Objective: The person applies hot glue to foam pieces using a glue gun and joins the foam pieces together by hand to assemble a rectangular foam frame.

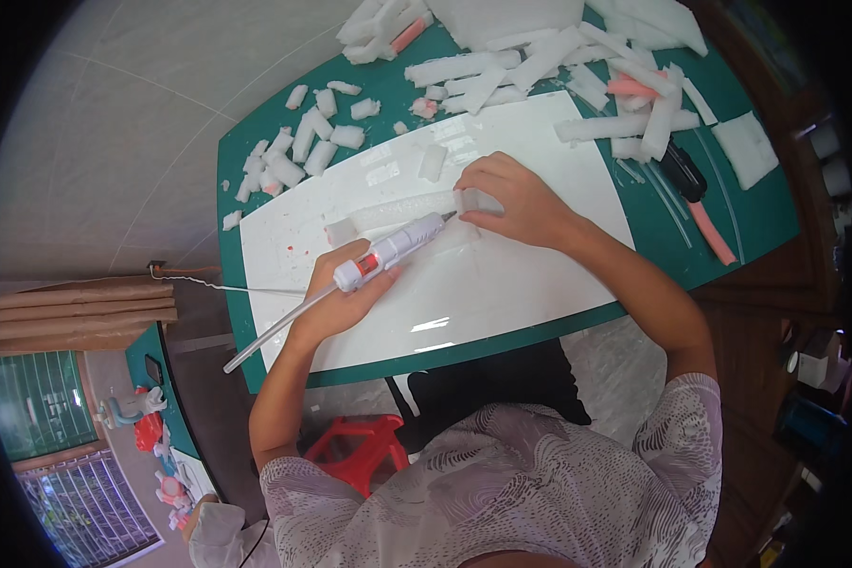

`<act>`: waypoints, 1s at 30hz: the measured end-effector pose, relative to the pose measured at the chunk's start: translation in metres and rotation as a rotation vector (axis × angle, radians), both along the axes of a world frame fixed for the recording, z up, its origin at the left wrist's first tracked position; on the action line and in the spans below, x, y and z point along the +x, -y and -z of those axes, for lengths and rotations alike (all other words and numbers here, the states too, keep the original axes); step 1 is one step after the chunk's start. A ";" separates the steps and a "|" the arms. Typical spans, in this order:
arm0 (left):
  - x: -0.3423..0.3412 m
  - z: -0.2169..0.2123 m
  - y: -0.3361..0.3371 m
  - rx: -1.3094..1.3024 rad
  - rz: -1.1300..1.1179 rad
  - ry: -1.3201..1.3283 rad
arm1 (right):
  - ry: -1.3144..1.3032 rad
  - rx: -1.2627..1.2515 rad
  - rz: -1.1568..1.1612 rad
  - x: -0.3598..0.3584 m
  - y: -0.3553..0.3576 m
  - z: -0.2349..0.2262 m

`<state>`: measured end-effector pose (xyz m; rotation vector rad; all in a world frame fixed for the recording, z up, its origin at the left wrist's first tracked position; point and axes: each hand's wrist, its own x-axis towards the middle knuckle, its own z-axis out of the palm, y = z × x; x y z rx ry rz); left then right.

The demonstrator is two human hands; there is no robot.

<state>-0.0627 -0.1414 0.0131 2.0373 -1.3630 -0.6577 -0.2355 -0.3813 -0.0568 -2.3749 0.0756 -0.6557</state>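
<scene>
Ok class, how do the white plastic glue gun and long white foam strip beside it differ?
The white plastic glue gun looks smooth; the long white foam strip rough. The glue gun sits in the left hand; the foam strip's end is at the right hand. The glue gun has a red patch; the foam strip is plain. Both are mainly white.
</scene>
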 end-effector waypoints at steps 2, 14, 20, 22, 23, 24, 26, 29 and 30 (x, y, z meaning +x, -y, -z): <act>0.006 0.005 -0.010 -0.051 0.016 -0.012 | -0.005 0.005 -0.003 0.002 -0.001 -0.001; 0.038 -0.009 -0.081 -0.205 -0.437 -0.267 | -0.079 0.027 0.039 -0.001 0.002 -0.003; 0.038 -0.010 -0.098 -0.126 -0.472 -0.219 | -0.112 -0.017 0.060 0.001 0.001 -0.006; 0.042 -0.005 -0.101 -0.121 -0.501 -0.204 | -0.113 -0.008 0.057 0.001 0.001 -0.006; 0.043 -0.004 -0.102 -0.123 -0.499 -0.205 | -0.112 -0.010 0.059 0.001 0.001 -0.007; 0.044 -0.002 -0.102 -0.119 -0.515 -0.200 | -0.123 -0.009 0.054 0.001 0.001 -0.007; 0.043 -0.001 -0.100 -0.115 -0.526 -0.199 | -0.137 -0.009 0.055 0.000 0.002 -0.007; 0.041 -0.003 -0.098 -0.095 -0.523 -0.168 | -0.131 0.029 0.066 -0.001 0.001 -0.004; 0.043 -0.001 -0.101 -0.094 -0.538 -0.157 | -0.120 0.022 0.058 0.000 0.002 -0.003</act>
